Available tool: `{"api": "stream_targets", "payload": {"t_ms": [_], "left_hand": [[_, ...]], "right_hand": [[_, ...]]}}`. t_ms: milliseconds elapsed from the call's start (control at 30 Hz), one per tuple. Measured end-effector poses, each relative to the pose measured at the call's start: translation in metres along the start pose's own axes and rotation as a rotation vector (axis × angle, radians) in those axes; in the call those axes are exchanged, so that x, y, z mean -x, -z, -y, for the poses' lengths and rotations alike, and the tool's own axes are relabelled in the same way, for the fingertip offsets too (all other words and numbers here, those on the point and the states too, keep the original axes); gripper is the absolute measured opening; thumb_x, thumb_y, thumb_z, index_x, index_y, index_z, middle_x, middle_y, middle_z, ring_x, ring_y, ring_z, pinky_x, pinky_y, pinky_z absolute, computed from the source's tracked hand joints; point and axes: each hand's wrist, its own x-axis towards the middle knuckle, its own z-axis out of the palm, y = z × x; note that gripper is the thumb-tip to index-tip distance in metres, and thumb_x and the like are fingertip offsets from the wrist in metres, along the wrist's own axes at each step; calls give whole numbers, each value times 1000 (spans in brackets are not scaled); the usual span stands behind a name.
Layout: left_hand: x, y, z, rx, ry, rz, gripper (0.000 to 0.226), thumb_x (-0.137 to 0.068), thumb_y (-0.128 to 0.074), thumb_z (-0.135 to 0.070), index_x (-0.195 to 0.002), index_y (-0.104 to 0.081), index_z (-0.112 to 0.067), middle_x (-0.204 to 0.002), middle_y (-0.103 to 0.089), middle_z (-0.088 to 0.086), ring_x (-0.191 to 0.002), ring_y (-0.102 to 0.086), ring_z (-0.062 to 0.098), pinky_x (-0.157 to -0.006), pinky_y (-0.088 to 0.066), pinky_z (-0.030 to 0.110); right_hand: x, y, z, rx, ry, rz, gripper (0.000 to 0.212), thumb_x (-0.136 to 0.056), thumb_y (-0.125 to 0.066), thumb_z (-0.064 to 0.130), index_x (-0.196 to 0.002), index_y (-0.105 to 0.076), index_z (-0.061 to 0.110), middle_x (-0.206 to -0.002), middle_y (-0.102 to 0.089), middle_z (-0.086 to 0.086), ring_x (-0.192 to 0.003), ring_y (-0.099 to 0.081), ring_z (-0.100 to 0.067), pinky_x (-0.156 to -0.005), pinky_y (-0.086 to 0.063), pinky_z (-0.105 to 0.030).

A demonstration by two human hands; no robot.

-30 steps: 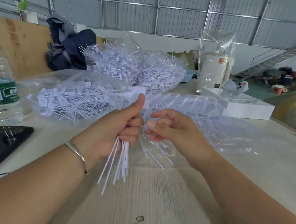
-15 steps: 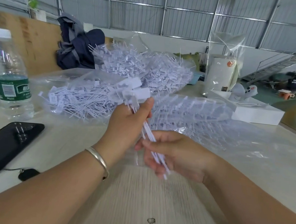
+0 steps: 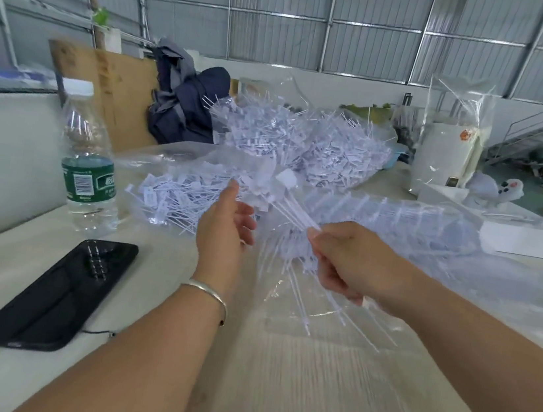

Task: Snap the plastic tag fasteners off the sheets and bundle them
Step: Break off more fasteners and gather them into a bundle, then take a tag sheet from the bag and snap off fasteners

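Note:
My right hand [image 3: 352,261] grips a bundle of white plastic tag fasteners [image 3: 292,205] by their thin stems, with the flat tag heads pointing up and to the left. My left hand [image 3: 226,225] is beside the bundle's heads with fingers relaxed and spread, holding nothing. Under my hands lies a clear bag of fastener sheets [image 3: 382,220], with loose stems [image 3: 302,303] sticking out toward me. A bag of loose fasteners [image 3: 174,196] lies to the left. Two big heaps of fasteners [image 3: 305,144] stand behind.
A water bottle [image 3: 88,161] and a black phone [image 3: 62,292] sit at the left on the pale table [image 3: 275,379]. A white box [image 3: 532,236] and a bagged white canister [image 3: 445,159] stand at the right back. A dark backpack [image 3: 186,104] leans against a wooden board.
The bundle has passed from my left hand to my right hand. My left hand has let go and opened. The view has shifted to the right and up.

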Motion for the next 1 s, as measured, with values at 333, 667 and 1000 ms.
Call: {"api": "stream_targets", "payload": {"t_ms": [333, 667, 1000], "left_hand": [[-28, 19, 11, 293, 82, -350, 32, -92, -54, -36, -81, -57, -6, -64, -51, 5, -43, -41, 11, -35, -28, 15], [-36, 16, 22, 242, 156, -351, 34, -89, -55, -35, -66, -58, -10, -48, -48, -3, -39, -39, 9, -40, -31, 20], [-40, 16, 27, 206, 145, -350, 31, -87, -54, -30, -64, -57, -10, -47, -49, -2, -37, -38, 11, -35, -30, 15]], "right_hand": [[-123, -21, 50, -508, -544, 366, 35, -104, -33, 23, -71, -36, 15, -37, -36, 2, -22, -24, -6, -24, -19, -14], [-199, -35, 85, -334, -387, -59, 33, -100, -32, 12, -68, -40, 11, -52, -43, -7, -31, -22, -10, -36, -23, -7], [-218, -62, 67, -510, -300, -33, 9, -97, -43, 1, -92, -49, 6, -64, -31, -7, -53, -22, -14, -45, -24, -23]]}}
